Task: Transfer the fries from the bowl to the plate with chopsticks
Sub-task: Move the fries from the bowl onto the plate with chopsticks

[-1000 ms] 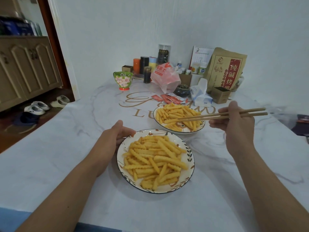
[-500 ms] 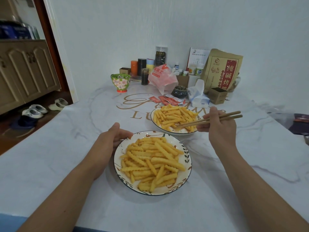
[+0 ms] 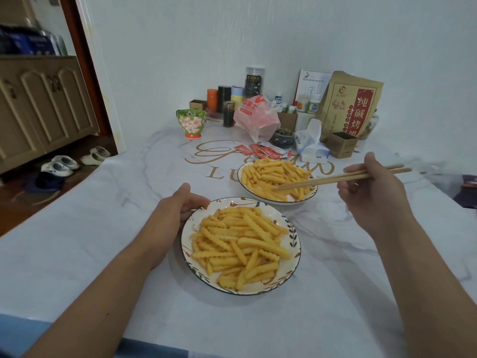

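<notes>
Two white dishes with leaf-patterned rims hold crinkle-cut fries. The near dish [image 3: 291, 229] is piled with fries [image 3: 240, 244]; my left hand [image 3: 175, 210] grips its left rim, thumb on the edge. The far dish [image 3: 282, 202] also holds many fries [image 3: 268, 173]. My right hand [image 3: 371, 195] holds a pair of wooden chopsticks [image 3: 335, 178] to the right of the far dish. Their tips lie close together among the fries at that dish's near side. I cannot tell whether a fry is pinched between them.
The marble-look table [image 3: 103, 228] carries clutter at the back: a floral cup [image 3: 191, 122], a pink plastic bag [image 3: 255, 116], sauce packets [image 3: 263, 150], a tissue pack [image 3: 311, 146], a small box [image 3: 342, 144] and a brown paper bag [image 3: 351, 104]. The floor and cabinet lie to the left.
The chopstick tips have shifted from the middle of the far dish's fries toward its near side. My left hand has stayed on the near dish's rim.
</notes>
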Demonstrator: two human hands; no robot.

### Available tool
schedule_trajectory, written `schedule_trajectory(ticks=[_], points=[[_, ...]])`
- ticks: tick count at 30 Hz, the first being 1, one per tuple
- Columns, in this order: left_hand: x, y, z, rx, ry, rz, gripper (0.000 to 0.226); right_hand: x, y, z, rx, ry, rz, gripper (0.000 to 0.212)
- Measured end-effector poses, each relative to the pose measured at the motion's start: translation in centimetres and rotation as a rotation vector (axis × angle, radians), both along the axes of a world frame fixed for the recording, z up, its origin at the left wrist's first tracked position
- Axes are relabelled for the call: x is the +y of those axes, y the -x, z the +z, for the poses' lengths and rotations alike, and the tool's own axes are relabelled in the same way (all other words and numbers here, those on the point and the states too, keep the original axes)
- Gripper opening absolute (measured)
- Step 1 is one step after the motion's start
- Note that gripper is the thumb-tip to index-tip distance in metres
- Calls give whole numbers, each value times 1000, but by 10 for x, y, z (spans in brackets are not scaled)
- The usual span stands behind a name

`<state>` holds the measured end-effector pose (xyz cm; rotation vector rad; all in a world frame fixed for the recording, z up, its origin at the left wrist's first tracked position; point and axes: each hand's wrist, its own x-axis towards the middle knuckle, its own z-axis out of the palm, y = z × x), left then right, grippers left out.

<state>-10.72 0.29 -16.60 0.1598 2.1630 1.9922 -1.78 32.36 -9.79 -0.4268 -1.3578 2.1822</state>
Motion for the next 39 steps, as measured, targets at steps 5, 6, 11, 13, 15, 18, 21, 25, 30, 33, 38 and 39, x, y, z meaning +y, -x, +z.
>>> schedule_trajectory(ticks=[5, 6, 11, 13, 15, 18, 21, 25, 30, 33, 38, 39], points=[[0, 1, 0, -7, -10, 2, 63, -53, -6, 2, 132, -154, 385, 55], [0, 1, 0, -7, -8, 3, 63, -61, -7, 1, 136, -205, 432, 53], [-1, 1, 0, -5, 5, 2, 64, -67, -9, -3, 71, -375, 509, 48], [-1, 2, -1, -3, 5, -2, 64, -56, -7, -1, 99, -340, 397, 46], [-2, 2, -2, -6, 3, -2, 64, -44, -3, 0, 135, -278, 222, 44], [-2, 2, -3, -2, -3, -10, 64, -28, 1, -3, 121, -308, -47, 40], [-2, 2, -2, 0, 0, -8, 64, -21, 2, -5, 46, -453, -219, 44], [-2, 2, -1, -3, -5, -4, 64, -24, 7, -15, -27, -533, -280, 42], [-1, 1, -1, -3, 3, -4, 63, -23, 14, -27, -68, -555, -277, 37], [-1, 1, -1, -8, 5, -3, 64, -21, 18, -30, -75, -551, -297, 42], [-1, 1, -1, -7, 15, -6, 64, -17, 21, -30, -66, -507, -356, 49], [-1, 1, -1, -8, 15, -6, 64, -15, 20, -28, -42, -460, -360, 49]])
